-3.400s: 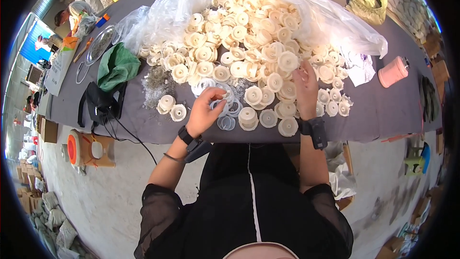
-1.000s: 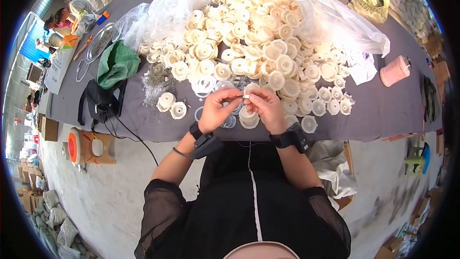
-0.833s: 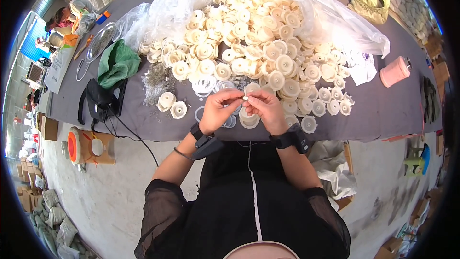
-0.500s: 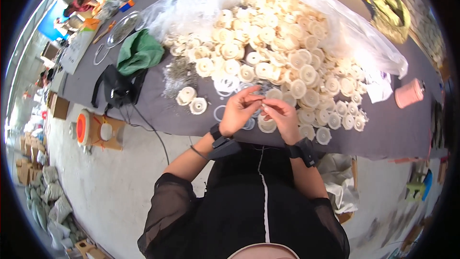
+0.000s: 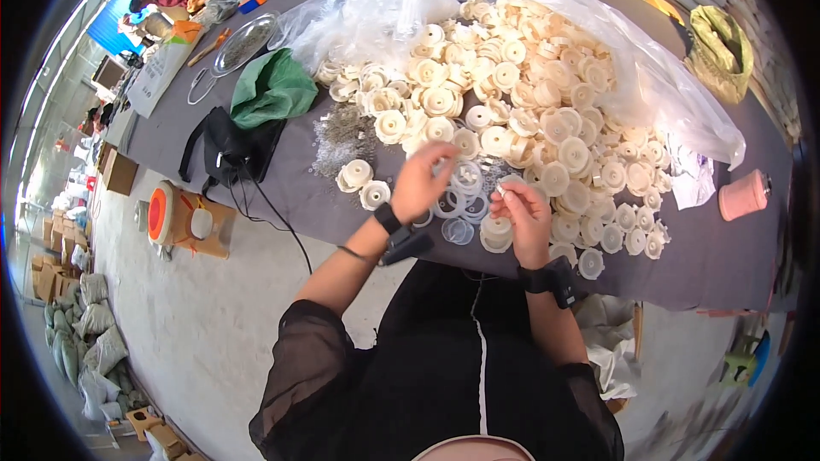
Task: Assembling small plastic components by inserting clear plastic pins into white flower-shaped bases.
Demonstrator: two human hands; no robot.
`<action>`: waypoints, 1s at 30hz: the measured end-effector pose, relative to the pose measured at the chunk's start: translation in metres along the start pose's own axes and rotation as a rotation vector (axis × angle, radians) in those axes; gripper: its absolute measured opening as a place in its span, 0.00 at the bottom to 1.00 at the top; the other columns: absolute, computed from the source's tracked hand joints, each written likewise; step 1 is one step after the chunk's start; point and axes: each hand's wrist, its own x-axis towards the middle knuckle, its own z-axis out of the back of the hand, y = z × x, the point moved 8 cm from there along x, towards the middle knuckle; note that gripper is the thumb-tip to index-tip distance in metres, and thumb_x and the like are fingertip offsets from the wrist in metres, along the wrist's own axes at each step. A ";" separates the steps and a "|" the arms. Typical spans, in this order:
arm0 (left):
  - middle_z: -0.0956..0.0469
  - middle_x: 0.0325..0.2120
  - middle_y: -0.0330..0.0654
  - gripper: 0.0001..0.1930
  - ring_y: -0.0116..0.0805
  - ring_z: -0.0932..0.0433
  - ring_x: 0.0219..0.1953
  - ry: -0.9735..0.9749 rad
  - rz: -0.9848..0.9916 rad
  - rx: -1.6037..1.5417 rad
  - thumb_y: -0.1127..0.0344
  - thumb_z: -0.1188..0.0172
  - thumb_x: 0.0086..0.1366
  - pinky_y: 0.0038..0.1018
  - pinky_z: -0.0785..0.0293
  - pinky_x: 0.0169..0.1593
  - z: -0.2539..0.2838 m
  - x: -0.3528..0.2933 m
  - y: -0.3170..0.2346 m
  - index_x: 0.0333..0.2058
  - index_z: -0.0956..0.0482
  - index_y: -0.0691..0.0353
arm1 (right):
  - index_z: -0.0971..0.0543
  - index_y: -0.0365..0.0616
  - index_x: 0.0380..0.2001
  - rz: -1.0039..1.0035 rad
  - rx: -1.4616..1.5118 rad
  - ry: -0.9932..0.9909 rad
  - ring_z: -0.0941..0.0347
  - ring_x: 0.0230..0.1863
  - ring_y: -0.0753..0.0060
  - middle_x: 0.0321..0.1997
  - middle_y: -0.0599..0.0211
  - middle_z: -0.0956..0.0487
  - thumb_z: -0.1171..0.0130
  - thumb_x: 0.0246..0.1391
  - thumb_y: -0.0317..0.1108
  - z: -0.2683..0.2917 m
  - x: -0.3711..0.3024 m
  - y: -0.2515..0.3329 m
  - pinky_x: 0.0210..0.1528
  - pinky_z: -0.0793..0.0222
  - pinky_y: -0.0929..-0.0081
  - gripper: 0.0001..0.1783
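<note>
My right hand [image 5: 527, 215] pinches a small white part [image 5: 502, 191] between thumb and fingertips; its exact kind is too small to make out. To its left, my left hand [image 5: 418, 181] is slightly blurred, thumb and fingers apart, with nothing visible in it. Its fingertips are over the near edge of a big heap of cream plastic wheel-like discs [image 5: 574, 154]. Clear plastic rings [image 5: 450, 203] lie between my hands, beside several tiny clear pieces. Farther left is a small pile of grey metal bits [image 5: 346, 130], with two loose discs [image 5: 374, 195] in front of it.
A black bag [image 5: 231, 149] with cables, a green cloth sack [image 5: 273, 90] and a metal tray [image 5: 246, 41] occupy the left side. Clear plastic sheeting [image 5: 658, 68] borders the heap. A pink thread spool [image 5: 744, 195] stands at the right on the grey-covered table [image 5: 675, 277].
My hands, together before, have come apart. The left has drawn back and left, its fingers now spread; the right still pinches near the rings. The whole view has shifted slightly right.
</note>
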 end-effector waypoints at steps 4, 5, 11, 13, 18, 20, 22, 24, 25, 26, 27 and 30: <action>0.27 0.30 0.47 0.09 0.44 0.28 0.38 -0.106 -0.111 0.353 0.75 0.46 0.50 0.33 0.33 0.41 0.009 0.036 0.014 0.32 0.25 0.63 | 0.27 0.38 0.39 -0.021 0.163 -0.058 0.26 0.30 0.75 0.32 0.61 0.23 0.50 0.55 0.28 0.012 0.002 -0.005 0.33 0.28 0.79 0.09; 0.27 0.29 0.46 0.09 0.43 0.29 0.38 -0.104 -0.172 0.505 0.74 0.46 0.48 0.34 0.34 0.41 0.004 0.043 0.016 0.31 0.24 0.62 | 0.27 0.38 0.39 -0.036 0.204 -0.061 0.26 0.30 0.75 0.32 0.61 0.23 0.50 0.55 0.27 0.012 0.001 -0.006 0.33 0.28 0.79 0.09; 0.28 0.27 0.43 0.10 0.44 0.30 0.36 0.115 -0.146 0.812 0.72 0.42 0.44 0.37 0.34 0.41 -0.009 0.058 0.025 0.29 0.23 0.60 | 0.28 0.38 0.39 -0.037 0.179 -0.074 0.27 0.31 0.76 0.33 0.61 0.24 0.47 0.52 0.26 0.024 -0.001 -0.003 0.34 0.29 0.80 0.10; 0.29 0.25 0.45 0.05 0.45 0.31 0.34 0.042 -0.112 0.695 0.72 0.45 0.45 0.36 0.34 0.38 0.007 0.055 0.021 0.25 0.24 0.61 | 0.28 0.38 0.39 -0.048 0.157 -0.062 0.27 0.31 0.76 0.32 0.62 0.24 0.47 0.52 0.26 0.023 0.000 -0.002 0.35 0.29 0.79 0.10; 0.27 0.23 0.44 0.05 0.38 0.29 0.24 -0.197 -0.034 0.286 0.72 0.41 0.50 0.29 0.33 0.28 0.021 0.041 -0.033 0.28 0.26 0.64 | 0.28 0.38 0.39 0.028 0.103 0.035 0.26 0.32 0.75 0.34 0.60 0.23 0.49 0.53 0.25 -0.003 0.004 0.018 0.36 0.28 0.78 0.10; 0.26 0.20 0.43 0.05 0.33 0.28 0.21 -0.182 0.000 0.145 0.73 0.42 0.52 0.26 0.33 0.27 0.009 0.026 -0.048 0.29 0.27 0.64 | 0.28 0.37 0.40 0.056 0.109 0.061 0.26 0.32 0.74 0.34 0.60 0.23 0.49 0.53 0.25 -0.019 0.005 0.023 0.37 0.28 0.78 0.10; 0.26 0.21 0.38 0.05 0.25 0.30 0.22 -0.166 0.093 -0.080 0.73 0.41 0.53 0.22 0.33 0.28 0.000 0.013 -0.051 0.28 0.28 0.64 | 0.28 0.36 0.39 0.084 0.110 0.076 0.25 0.32 0.74 0.34 0.60 0.23 0.49 0.54 0.25 -0.029 0.006 0.028 0.38 0.28 0.77 0.10; 0.25 0.22 0.36 0.06 0.23 0.31 0.23 -0.138 0.124 -0.186 0.73 0.40 0.53 0.21 0.33 0.29 -0.005 0.003 -0.048 0.28 0.28 0.64 | 0.27 0.35 0.39 0.087 0.085 0.043 0.25 0.32 0.73 0.34 0.60 0.23 0.49 0.54 0.25 -0.025 0.005 0.026 0.38 0.28 0.77 0.10; 0.25 0.23 0.36 0.06 0.22 0.31 0.24 -0.124 0.097 -0.221 0.73 0.40 0.53 0.20 0.33 0.30 -0.006 -0.001 -0.049 0.28 0.28 0.64 | 0.27 0.35 0.39 0.090 0.064 0.020 0.25 0.33 0.73 0.35 0.60 0.23 0.49 0.54 0.25 -0.022 0.005 0.025 0.37 0.28 0.77 0.10; 0.25 0.24 0.36 0.07 0.22 0.31 0.25 -0.109 0.069 -0.256 0.73 0.39 0.53 0.20 0.33 0.31 -0.006 -0.004 -0.052 0.28 0.28 0.64 | 0.27 0.34 0.39 0.069 0.066 0.034 0.25 0.34 0.74 0.36 0.61 0.23 0.48 0.53 0.24 -0.019 0.005 0.022 0.38 0.28 0.80 0.09; 0.25 0.24 0.36 0.07 0.22 0.31 0.25 -0.110 0.068 -0.259 0.73 0.39 0.53 0.20 0.33 0.31 -0.007 -0.006 -0.054 0.28 0.28 0.64 | 0.27 0.34 0.39 0.069 0.064 0.033 0.25 0.34 0.74 0.36 0.61 0.23 0.48 0.53 0.24 -0.019 0.003 0.022 0.38 0.28 0.80 0.09; 0.24 0.27 0.38 0.07 0.21 0.29 0.29 -0.082 0.049 -0.204 0.75 0.39 0.53 0.20 0.31 0.34 -0.013 -0.012 -0.061 0.28 0.29 0.65 | 0.26 0.34 0.37 0.106 0.021 0.022 0.25 0.34 0.75 0.37 0.62 0.23 0.48 0.53 0.24 -0.020 -0.002 0.026 0.37 0.28 0.81 0.08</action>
